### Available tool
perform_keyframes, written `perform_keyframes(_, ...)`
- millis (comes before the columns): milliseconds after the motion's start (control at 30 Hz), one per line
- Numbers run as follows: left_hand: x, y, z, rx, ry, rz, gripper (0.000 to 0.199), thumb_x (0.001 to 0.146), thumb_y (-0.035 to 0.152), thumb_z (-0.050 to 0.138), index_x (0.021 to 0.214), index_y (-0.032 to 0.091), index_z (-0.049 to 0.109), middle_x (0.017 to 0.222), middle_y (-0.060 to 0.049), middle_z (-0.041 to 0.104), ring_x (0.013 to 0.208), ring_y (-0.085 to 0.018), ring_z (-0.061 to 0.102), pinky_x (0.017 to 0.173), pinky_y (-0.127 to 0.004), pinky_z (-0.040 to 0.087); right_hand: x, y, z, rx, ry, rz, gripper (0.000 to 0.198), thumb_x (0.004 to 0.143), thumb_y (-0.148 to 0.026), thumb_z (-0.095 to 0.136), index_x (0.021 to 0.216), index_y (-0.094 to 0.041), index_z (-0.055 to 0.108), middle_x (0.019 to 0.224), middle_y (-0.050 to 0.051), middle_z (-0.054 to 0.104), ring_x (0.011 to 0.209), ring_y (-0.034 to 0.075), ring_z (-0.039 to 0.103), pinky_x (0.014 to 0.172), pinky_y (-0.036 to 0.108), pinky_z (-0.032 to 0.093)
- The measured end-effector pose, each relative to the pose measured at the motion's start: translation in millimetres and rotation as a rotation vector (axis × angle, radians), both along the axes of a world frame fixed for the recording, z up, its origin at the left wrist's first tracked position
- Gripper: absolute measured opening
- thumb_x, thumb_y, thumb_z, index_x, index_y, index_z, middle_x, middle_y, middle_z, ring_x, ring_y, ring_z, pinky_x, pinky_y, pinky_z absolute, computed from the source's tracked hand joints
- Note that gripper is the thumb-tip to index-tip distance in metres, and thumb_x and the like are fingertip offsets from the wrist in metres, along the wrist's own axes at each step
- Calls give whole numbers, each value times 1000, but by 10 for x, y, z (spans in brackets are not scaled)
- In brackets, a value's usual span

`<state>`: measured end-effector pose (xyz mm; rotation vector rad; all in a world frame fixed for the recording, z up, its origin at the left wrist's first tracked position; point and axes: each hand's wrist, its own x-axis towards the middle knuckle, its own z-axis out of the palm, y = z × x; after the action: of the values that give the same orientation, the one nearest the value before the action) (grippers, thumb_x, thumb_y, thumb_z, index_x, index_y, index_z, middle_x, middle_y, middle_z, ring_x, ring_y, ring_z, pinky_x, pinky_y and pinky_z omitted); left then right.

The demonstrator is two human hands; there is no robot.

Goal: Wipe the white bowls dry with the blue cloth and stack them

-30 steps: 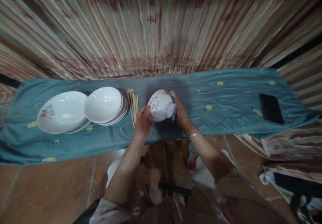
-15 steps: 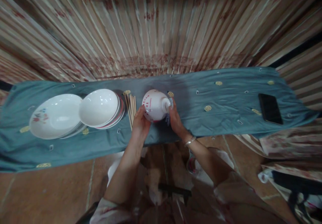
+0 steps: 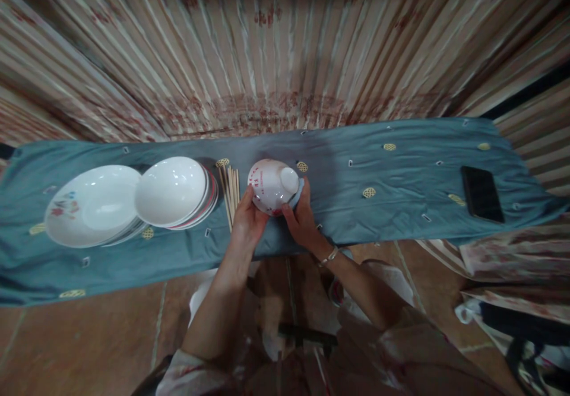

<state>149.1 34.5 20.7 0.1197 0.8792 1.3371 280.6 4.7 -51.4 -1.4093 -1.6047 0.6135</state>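
A white bowl [image 3: 269,183] with red markings is held up over the covered table, tilted so that its outside and foot ring face me. My left hand [image 3: 247,221] grips its left lower side, thumb on the outer wall. At the bowl's right, my right hand [image 3: 303,216] presses a light blue cloth [image 3: 297,194] against the outside near the foot; most of the cloth is hidden by the fingers. Just left of the bowl lie several wooden chopsticks [image 3: 230,191]. Farther left stand a stack of bowls [image 3: 171,191] and a stack of large plates [image 3: 95,206] with a flower pattern.
A teal patterned cloth [image 3: 347,218] covers the long narrow table. A black phone [image 3: 481,194] lies near its right end. Behind the table hangs a pleated curtain [image 3: 285,57]. Tiled floor [image 3: 111,330] shows below the front edge.
The bowl has turned so its foot ring faces me more. My right hand and the cloth have shifted down and left along its outside. My left hand keeps its grip.
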Motion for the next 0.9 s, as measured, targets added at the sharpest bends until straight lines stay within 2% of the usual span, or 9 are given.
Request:
perform_keyframes(167, 16, -2, 64, -40, -4, 6, 29, 104, 26, 47, 119, 18, 71, 98, -6, 81, 100, -19, 75, 91, -30, 60, -34, -61, -6, 7, -78, 31, 94, 103, -59, 41, 163, -8, -12, 173, 27, 2, 163, 34, 4, 131, 60, 17)
perform_keyframes(267, 17, -1, 91, -51, -36, 14, 31, 104, 28, 48, 125, 19, 69, 103, -6, 80, 107, -20, 74, 97, -31, 59, -60, -105, -23, 25, -140, 34, 94, 104, -55, 40, 163, -10, -18, 173, 26, -2, 163, 34, 2, 131, 61, 18)
perform_keyframes(433, 16, -18, 164, -91, -93, 31, 36, 106, 28, 43, 134, 19, 64, 105, -6, 80, 107, -21, 74, 101, -35, 58, -103, -178, -4, 70, -270, 35, 90, 107, -50, 33, 160, -11, -28, 173, 27, -7, 163, 36, 0, 128, 66, 22)
perform_keyframes(500, 13, -29, 179, -102, -110, 31, 36, 106, 29, 44, 135, 20, 64, 109, -7, 80, 108, -22, 74, 99, -37, 59, -120, -209, 34, 116, -304, 60, 90, 107, -50, 32, 160, -10, -28, 173, 27, -7, 163, 37, 0, 127, 67, 25)
perform_keyframes(633, 16, -55, 185, -92, -122, 36, 35, 106, 29, 44, 132, 19, 65, 111, -7, 80, 109, -20, 74, 96, -31, 60, -133, -252, 102, 221, -372, 129, 92, 105, -52, 37, 162, -8, -22, 173, 27, -6, 162, 41, 4, 125, 67, 29)
perform_keyframes(800, 57, -89, 155, 9, -94, 20, 33, 105, 27, 48, 131, 16, 65, 110, -8, 80, 112, -19, 74, 102, -30, 57, -71, -214, 135, 317, -478, 133, 91, 105, -47, 39, 163, -9, -19, 173, 27, 2, 162, 40, 8, 126, 66, 29)
perform_keyframes(900, 81, -115, 111, 73, -51, 3, 28, 101, 25, 56, 124, 14, 68, 113, -10, 79, 118, -19, 71, 108, -30, 53, -26, -196, 196, 305, -513, 139, 80, 106, -40, 35, 165, -9, -11, 173, 26, 12, 162, 37, 10, 127, 65, 27)
